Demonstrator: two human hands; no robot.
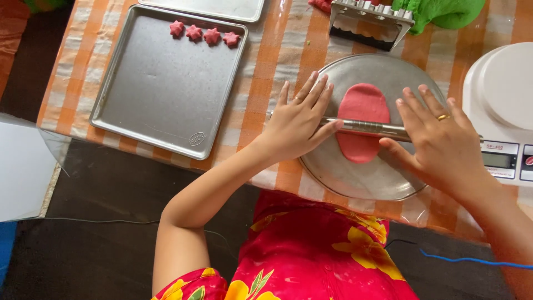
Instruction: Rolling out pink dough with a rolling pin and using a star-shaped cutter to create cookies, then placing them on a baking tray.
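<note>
A flat oval of pink dough [363, 103] lies on a round metal plate [383, 178]. Across the dough rests a thin metal rolling pin [363, 126]. My left hand [297, 125] presses on the pin's left end with fingers spread flat. On the pin's right end lies my right hand [438, 136], palm down, a ring on one finger. Both hands rest on the pin rather than wrapping it.
A square metal baking tray [161, 94] at the left holds several pink star-shaped pieces [203, 34] along its far edge. A white kitchen scale [502, 111] stands at the right. Green dough [444, 11] and a metal cutter frame [369, 19] lie at the back on the orange checked cloth.
</note>
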